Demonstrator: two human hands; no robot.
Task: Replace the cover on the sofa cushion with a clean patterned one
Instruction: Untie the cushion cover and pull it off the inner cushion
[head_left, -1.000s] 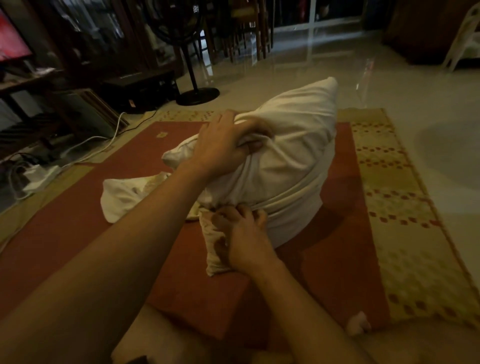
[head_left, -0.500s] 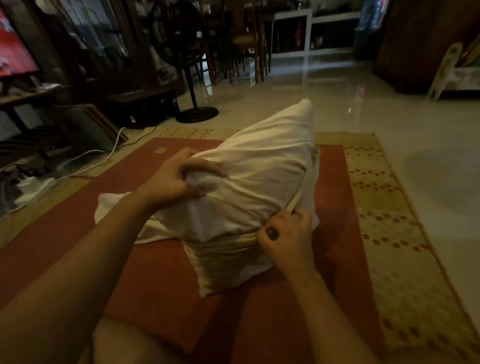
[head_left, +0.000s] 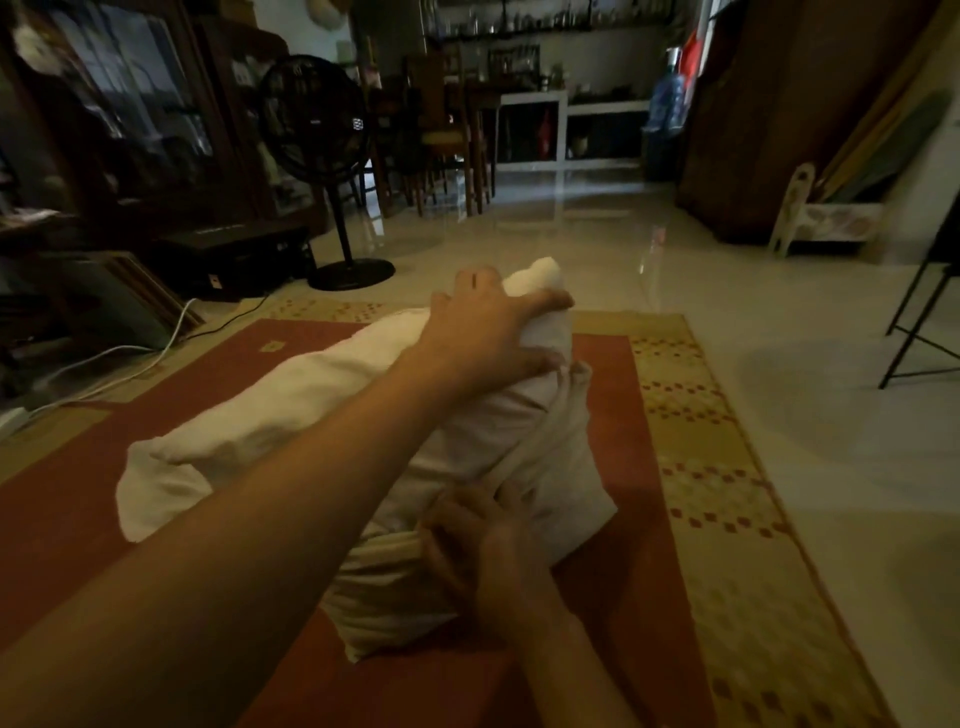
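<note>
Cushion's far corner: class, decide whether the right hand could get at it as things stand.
Probably only partly: the right side of the cushion is open, but the left hand grips that corner and the right hand is holding the near end.

Dim room. Red-and-gold rug (head_left: 701, 467) under the left hand (head_left: 488, 332); black pedestal fan (head_left: 311, 119) beyond-left; glossy floor (head_left: 779, 364), wooden chairs (head_left: 447, 140) farther beyond.

Cushion (head_left: 322, 400) white, plain. Rug (head_left: 78, 499) rust-red centre; tan border (head_left: 717, 467) with rows of small red squares. Fan (head_left: 311, 119) black. Floor (head_left: 779, 322) pale, glossy.
</note>
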